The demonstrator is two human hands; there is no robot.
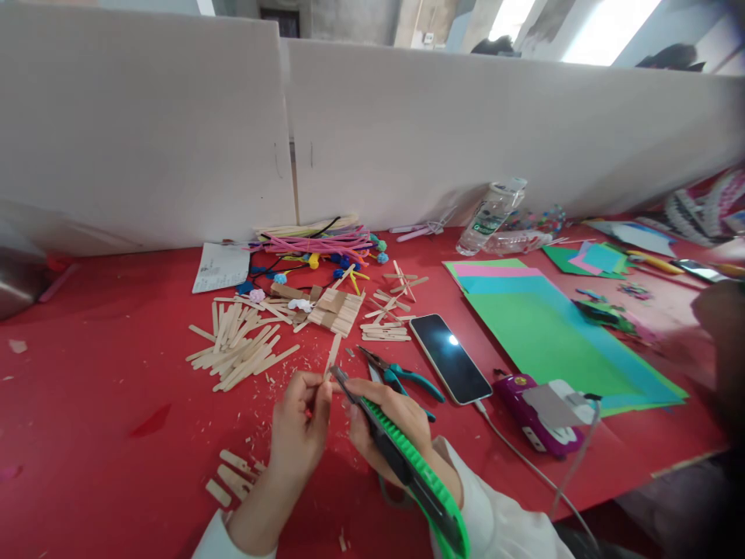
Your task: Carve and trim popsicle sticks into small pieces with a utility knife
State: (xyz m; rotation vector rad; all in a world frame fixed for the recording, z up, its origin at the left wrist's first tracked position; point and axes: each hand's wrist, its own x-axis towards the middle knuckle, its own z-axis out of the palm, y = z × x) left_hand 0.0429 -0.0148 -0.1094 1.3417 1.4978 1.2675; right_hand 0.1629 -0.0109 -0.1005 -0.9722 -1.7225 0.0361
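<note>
Between thumb and fingers, my left hand (301, 423) pinches a wooden craft stick (334, 353) that points away from me. My right hand (393, 423) is wrapped round a green utility knife (416, 473). The knife's blade end meets the stick just above my left fingertips. Beyond them lies a small panel of craft sticks (343, 313) set side by side. A loose pile of craft sticks (238, 345) spreads to the left, with wood shavings around it. Short cut stick pieces (234, 475) rest near my left wrist.
Teal-handled pliers (407, 376) lie right of my hands, beside a phone (451, 359) on a cable and a purple power adapter (538, 415). Coloured paper sheets (541, 326) cover the right side. Pipe cleaners (317, 242) and a water bottle (490, 217) stand before a white partition (436, 124).
</note>
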